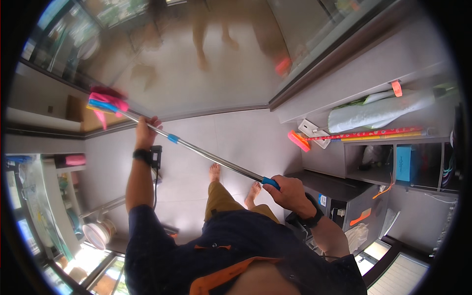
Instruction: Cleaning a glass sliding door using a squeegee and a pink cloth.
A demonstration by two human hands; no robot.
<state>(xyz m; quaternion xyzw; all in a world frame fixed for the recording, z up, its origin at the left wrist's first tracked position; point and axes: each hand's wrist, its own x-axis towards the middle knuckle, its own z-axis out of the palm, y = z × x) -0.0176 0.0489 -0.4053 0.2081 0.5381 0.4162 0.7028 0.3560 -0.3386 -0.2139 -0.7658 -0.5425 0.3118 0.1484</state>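
Note:
A telescopic metal pole (pixel 206 154) with blue fittings runs diagonally across the view. My right hand (pixel 289 193) is closed around its blue end grip. Farther up, my left hand (pixel 145 131) supports the pole near its head, the thumb and fingers around the shaft; how tightly they close is hard to tell. The blue cleaning head (pixel 103 106) carries a bright pink cloth (pixel 110 99) and lies against the glass panel (pixel 177 73) at the upper left. Part of the cloth hangs below the head.
An orange-pink brush (pixel 299 141) with a red patterned handle lies by a white dustpan-like tray (pixel 313 133) at the right. Below are a dark cabinet (pixel 320 180) and open shelves (pixel 368 177). A round white-rimmed object (pixel 96 235) stands lower left. My bare feet are on the tiled floor (pixel 188 129).

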